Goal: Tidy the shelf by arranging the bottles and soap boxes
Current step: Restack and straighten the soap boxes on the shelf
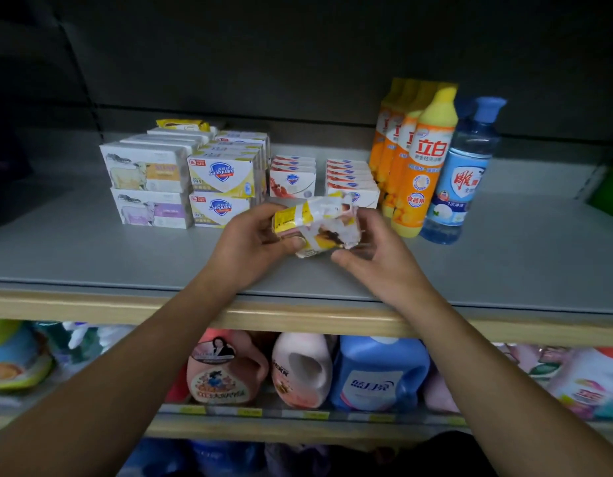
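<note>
A yellow and white soap pack (315, 227) is being held above the gray shelf (91, 256), gripped by the left hand (253, 246) and right hand (374, 249). Soap boxes (222, 173) and bottles (425, 160) are standing behind.

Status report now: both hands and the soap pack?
Left hand and right hand both hold soap pack. Above shelf. Nothing blocking.
</note>
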Tool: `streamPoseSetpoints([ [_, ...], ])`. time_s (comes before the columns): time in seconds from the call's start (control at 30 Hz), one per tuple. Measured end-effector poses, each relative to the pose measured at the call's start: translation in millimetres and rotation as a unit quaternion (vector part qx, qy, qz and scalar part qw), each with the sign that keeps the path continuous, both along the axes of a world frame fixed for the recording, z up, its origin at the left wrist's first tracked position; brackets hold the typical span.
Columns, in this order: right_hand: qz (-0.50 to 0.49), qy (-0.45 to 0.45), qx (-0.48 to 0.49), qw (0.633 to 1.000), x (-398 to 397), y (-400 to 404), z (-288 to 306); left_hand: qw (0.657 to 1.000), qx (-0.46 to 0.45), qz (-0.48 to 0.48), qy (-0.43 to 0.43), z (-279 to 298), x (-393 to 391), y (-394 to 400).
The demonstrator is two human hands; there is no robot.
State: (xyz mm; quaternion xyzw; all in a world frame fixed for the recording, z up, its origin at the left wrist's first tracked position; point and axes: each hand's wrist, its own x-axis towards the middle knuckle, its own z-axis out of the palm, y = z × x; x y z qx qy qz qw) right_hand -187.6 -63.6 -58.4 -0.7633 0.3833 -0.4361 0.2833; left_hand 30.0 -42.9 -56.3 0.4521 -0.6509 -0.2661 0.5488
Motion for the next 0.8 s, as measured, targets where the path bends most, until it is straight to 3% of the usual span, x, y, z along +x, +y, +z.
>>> streamPoseSetpoints([
  [0.23,-0.011,-0.019,-0.037,0.999,-2,-1,-3,0.998,0.045,-0.030,-0.028,-2,-1,-5],
  [0.47,-0.007,-0.019,-0.038,0.999,-4,0,-3,0.997,0.037,0.001,-0.068,-2,-1,-5],
  [0.67,-0.027,-0.053,0.037,0.998,-3,-4,0,0.997,0.058,-0.027,-0.044,2,-3,0],
  [0.8,-0.075,-0.110,0.117,0.984,-3,-6,4,0.996,0.077,0.028,0.025,7,-19,9],
])
